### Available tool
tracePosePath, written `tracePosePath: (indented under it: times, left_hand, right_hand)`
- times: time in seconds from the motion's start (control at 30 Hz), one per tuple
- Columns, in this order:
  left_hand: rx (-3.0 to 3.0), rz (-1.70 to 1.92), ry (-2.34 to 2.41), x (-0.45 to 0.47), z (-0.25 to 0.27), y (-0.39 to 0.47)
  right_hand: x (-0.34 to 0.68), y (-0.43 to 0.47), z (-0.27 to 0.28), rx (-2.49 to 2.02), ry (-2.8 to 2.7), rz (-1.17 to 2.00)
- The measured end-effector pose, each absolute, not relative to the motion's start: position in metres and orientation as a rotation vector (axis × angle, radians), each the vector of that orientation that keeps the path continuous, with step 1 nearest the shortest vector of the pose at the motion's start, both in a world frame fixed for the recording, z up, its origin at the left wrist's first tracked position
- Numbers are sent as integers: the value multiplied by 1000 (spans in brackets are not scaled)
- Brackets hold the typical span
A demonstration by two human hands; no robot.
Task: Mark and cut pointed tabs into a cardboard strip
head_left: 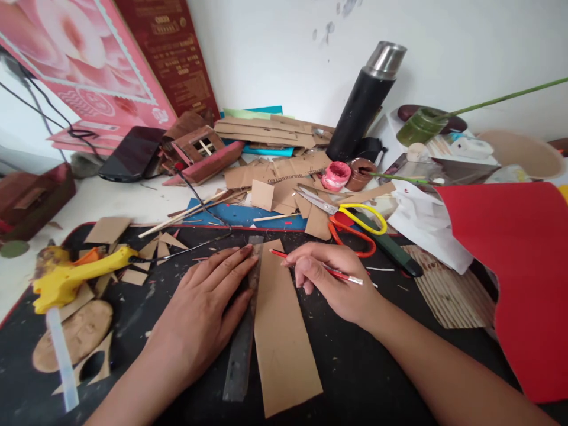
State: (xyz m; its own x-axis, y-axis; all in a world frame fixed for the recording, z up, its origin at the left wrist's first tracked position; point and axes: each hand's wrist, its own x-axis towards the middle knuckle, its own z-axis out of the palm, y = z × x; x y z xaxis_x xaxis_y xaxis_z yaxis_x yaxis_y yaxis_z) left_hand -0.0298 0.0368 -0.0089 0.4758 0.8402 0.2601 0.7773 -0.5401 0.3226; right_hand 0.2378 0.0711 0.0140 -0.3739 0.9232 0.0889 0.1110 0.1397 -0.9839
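Observation:
My left hand [208, 302] lies flat with its fingers stretched out, the fingertips resting on the edge of a dark, see-through ruler [238, 367]. Along the ruler's right side lies a long strip of brown cardboard [284, 343], flat on the black mat. A red pencil [344, 275] with a white end is pinched in my right hand [332, 278]. Its tip points left, over the upper part of the strip near the ruler. Behind my right hand are scissors [332, 210] with one yellow and one orange handle, blades apart.
At left, a yellow glue gun [80, 275] with a clear glue stick lies among cardboard scraps. Behind stand a small brown house model on a boat shape [204, 154], a black flask [361, 112] and open paint jars [336, 176]. Red sheet [519, 266] covers the right side.

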Motion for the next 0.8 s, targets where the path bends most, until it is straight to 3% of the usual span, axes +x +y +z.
tracePosePath:
  times: [0.8]
  left_hand:
    - [2633,600,1408,-28,-11,36]
  right_hand:
    - [228,73,16,-1045,-1786,1129]
